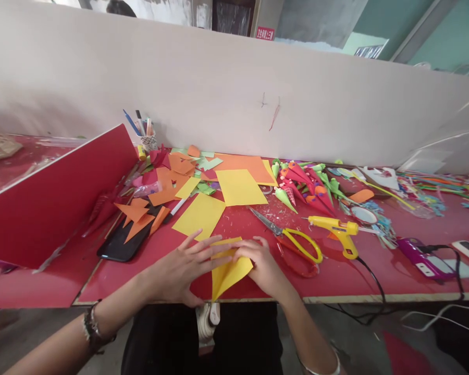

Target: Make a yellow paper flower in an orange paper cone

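Observation:
A yellow paper sheet [230, 273], partly rolled into a cone with its tip pointing toward me, lies at the front edge of the red table [336, 281]. My left hand [183, 271] presses on its left side with fingers stretched out over the paper. My right hand [260, 265] curls around its right edge, gripping it. Two flat yellow sheets [200, 213] lie just beyond my hands.
Yellow-handled scissors [293, 242] and a yellow glue gun [338, 232] with a black cord lie to the right. Finished paper cones [308, 187] are piled behind them. Orange scraps [168, 182], a black phone [121, 242], a pen cup [147, 138] and a red divider board [54, 203] are at left.

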### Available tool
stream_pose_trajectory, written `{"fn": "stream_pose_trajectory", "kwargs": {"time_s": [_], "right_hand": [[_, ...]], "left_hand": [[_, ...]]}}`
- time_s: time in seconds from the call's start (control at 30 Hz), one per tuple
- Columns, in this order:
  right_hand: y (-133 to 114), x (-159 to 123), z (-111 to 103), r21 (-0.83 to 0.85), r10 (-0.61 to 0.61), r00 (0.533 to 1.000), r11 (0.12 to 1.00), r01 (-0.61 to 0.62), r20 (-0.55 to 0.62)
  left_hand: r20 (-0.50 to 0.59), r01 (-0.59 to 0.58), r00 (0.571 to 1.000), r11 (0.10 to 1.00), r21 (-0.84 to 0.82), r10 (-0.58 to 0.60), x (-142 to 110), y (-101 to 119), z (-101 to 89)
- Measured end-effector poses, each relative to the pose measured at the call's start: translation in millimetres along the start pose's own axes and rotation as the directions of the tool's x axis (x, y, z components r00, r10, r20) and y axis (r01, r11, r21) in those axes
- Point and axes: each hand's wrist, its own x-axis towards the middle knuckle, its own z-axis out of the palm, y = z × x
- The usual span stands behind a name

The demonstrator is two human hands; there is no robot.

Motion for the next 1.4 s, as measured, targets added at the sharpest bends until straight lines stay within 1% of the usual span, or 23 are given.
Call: {"fn": "stream_pose_trajectory", "kwargs": {"time_s": [0.1, 0.2, 0.3, 0.37, 0.43, 0.5, 0.57, 0.63, 0.7, 0.8, 0.9, 0.97, 1.03, 1.13, 1.27, 1.4], "right_hand": [[6, 1, 2, 0.081, -0.057, 0.997, 0.995, 0.053, 0.048], [12, 0, 4, 0.108, -0.078, 0.989, 0.992, 0.065, 0.129], [14, -6, -1, 0.027, -0.090, 0.980, 0.996, 0.086, 0.180], [13, -13, -7, -0.062, -0.105, 0.976, 0.991, 0.119, 0.192], [9, -22, -11, -0.139, -0.099, 0.977, 0.982, 0.126, 0.191], [6, -31, -12, -0.161, -0.072, 0.981, 0.982, 0.102, 0.180], [4, -37, -9, -0.136, -0.043, 0.987, 0.989, 0.064, 0.154], [4, -39, -5, -0.095, -0.015, 0.994, 0.995, 0.026, 0.111], [4, -39, -1, -0.056, 0.013, 0.998, 0.998, -0.010, 0.067], [4, -35, 5, -0.019, 0.058, 0.998, 0.998, -0.058, 0.015], [5, -32, 13, -0.025, 0.101, 0.993, 0.994, -0.103, -0.063], [7, -31, 20, -0.041, 0.129, 0.983, 0.990, -0.136, -0.133], [9, -31, 26, -0.058, 0.144, 0.974, 0.986, -0.156, -0.177], [10, -30, 30, -0.102, 0.158, 0.967, 0.978, -0.180, -0.199], [8, -28, 30, -0.219, 0.179, 0.963, 0.950, -0.222, -0.201], [7, -26, 29, -0.296, 0.179, 0.963, 0.926, -0.234, -0.200]], "left_hand": [[-0.027, 0.028, 0.999, 0.997, 0.069, -0.026, -6, 6, 17.1], [-0.077, 0.056, 0.996, 0.996, 0.072, -0.051, -9, 8, 30.9], [-0.077, 0.094, 0.993, 0.994, 0.063, -0.089, -9, 13, 38.5], [-0.079, 0.120, 0.990, 0.991, 0.065, -0.115, -10, 18, 40.3], [-0.090, 0.157, 0.984, 0.986, 0.061, -0.151, -11, 23, 40.9], [-0.099, 0.201, 0.975, 0.979, 0.040, -0.196, -13, 27, 41.6], [-0.115, 0.241, 0.964, 0.971, -0.009, -0.240, -13, 30, 43.7], [-0.159, 0.284, 0.943, 0.956, -0.073, -0.292, -14, 30, 47.2], [-0.210, 0.325, 0.914, 0.937, -0.130, -0.346, -14, 28, 51.1], [-0.257, 0.383, 0.869, 0.904, -0.190, -0.423, -14, 24, 56.0], [-0.283, 0.459, 0.817, 0.864, -0.207, -0.502, -16, 23, 59.5], [-0.295, 0.495, 0.793, 0.846, -0.198, -0.533, -18, 23, 61.6], [-0.304, 0.517, 0.775, 0.833, -0.199, -0.554, -19, 24, 63.5], [-0.299, 0.566, 0.737, 0.795, -0.218, -0.606, -19, 26, 64.8], [-0.259, 0.644, 0.687, 0.734, -0.218, -0.679, -15, 27, 63.5], [-0.236, 0.676, 0.669, 0.709, -0.200, -0.705, -12, 26, 61.8]]}}
